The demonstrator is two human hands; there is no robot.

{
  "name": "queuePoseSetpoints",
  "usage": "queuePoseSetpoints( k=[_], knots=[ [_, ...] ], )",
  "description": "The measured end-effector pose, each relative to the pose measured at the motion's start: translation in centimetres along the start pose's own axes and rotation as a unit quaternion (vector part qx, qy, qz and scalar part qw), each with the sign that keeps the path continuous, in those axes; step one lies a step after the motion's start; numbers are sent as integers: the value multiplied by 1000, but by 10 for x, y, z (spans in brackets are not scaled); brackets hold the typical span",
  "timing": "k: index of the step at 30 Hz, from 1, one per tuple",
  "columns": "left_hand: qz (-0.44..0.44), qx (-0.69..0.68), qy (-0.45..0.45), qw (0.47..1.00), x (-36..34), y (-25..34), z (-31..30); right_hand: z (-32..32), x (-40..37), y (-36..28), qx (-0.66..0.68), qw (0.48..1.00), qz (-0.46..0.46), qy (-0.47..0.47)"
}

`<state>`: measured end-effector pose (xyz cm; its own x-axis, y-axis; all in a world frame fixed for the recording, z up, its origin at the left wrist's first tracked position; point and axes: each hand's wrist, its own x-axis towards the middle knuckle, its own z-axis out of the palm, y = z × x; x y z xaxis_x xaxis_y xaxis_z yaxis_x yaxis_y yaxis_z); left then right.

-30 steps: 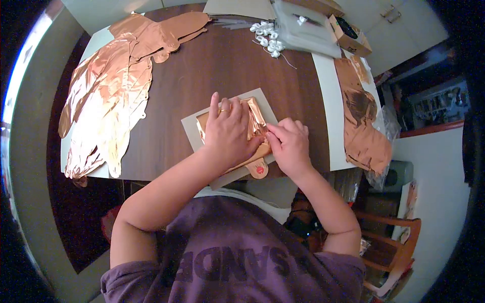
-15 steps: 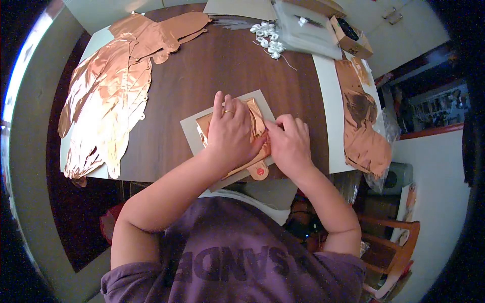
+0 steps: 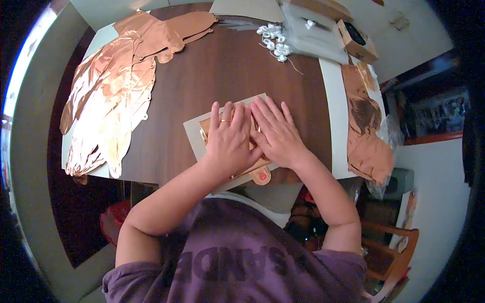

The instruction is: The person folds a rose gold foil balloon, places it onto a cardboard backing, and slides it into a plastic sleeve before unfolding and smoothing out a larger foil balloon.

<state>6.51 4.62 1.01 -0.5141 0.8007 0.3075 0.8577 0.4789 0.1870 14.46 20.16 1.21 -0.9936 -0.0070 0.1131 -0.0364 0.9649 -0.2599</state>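
A folded copper-coloured foil balloon (image 3: 261, 175) lies on a grey cardboard sheet (image 3: 193, 135) near the front edge of the table. Its rounded tab with a red mark sticks out toward me. My left hand (image 3: 230, 136) rests flat on the foil, fingers stretched out, a ring on one finger. Beside it, my right hand (image 3: 279, 135) also presses down flat with fingers extended, the thumbs close together. Most of the folded foil is hidden under both hands.
At the left lies a pile of flat copper foil balloons (image 3: 108, 96). More copper foil (image 3: 371, 136) lies along the right edge. Bundles of white string (image 3: 275, 43), clear plastic bags (image 3: 313, 35) and a small cardboard box (image 3: 357, 48) sit at the back. A wooden chair (image 3: 396, 252) stands lower right.
My right hand has gone from pinching the foil's right edge to lying flat on top of it. My left hand stays on the foil.
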Motion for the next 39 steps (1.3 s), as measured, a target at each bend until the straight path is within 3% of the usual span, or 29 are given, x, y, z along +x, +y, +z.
queuePoseSetpoints(
  k=[8, 11, 14, 27, 33, 36, 39],
  knots=[
    [21, -69, -32, 997, -20, -23, -14, 1, -1, -6, -57, 998, -8, -6],
    [18, -20, -50, 998, -22, -16, -32, 0, 1, -8, -64, 998, -1, -18],
    [54, -77, -30, 995, -22, 2, -24, -4, 2, -9, -89, 995, 0, -40],
    [-2, 0, -83, 997, -65, -51, -37, -4, 0, -10, -57, 998, 2, -13],
    [13, 23, -71, 997, -35, -26, -54, -6, 2, -13, -60, 998, 5, -23],
    [103, -62, -55, 991, -10, -15, -22, -5, 3, -11, -87, 995, 8, -44],
    [75, -89, -45, 992, -8, -20, -6, -2, 1, -9, -98, 995, 3, -34]
  ],
)
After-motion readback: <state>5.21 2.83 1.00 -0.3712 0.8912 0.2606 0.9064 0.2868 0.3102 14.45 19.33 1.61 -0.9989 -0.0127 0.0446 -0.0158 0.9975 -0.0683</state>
